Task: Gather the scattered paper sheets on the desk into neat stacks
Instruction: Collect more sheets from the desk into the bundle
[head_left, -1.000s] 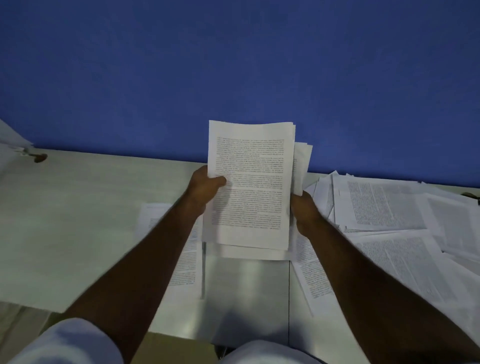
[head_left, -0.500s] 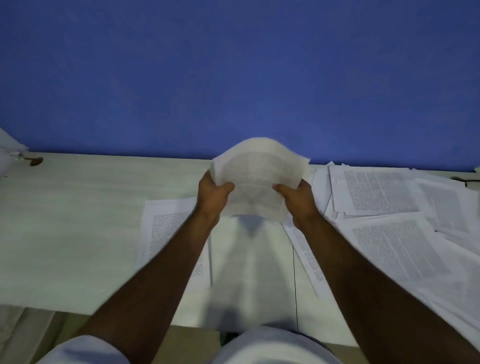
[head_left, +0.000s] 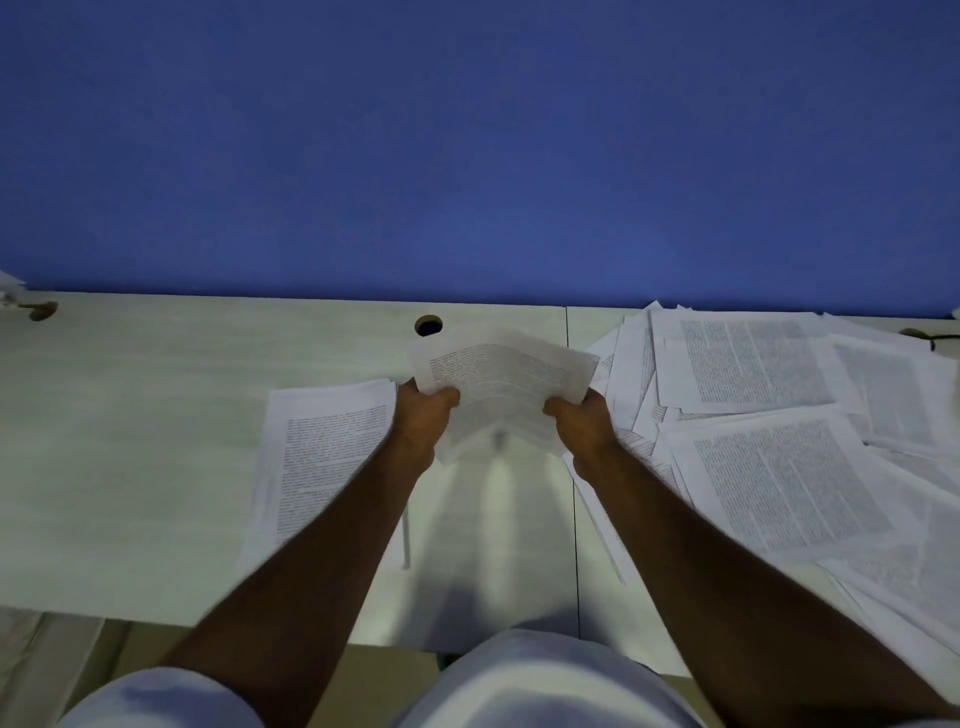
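Now both hands, left hand (head_left: 423, 415) and right hand (head_left: 582, 423), grip the bowed paper bundle (head_left: 506, 379), fingers curled.

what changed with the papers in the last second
The bundle of sheets, upright a second ago, has come down toward the desk, tilted and bowed. The left hand and right hand still grip its sides. The stack on the left and the scattered sheets lie unchanged.
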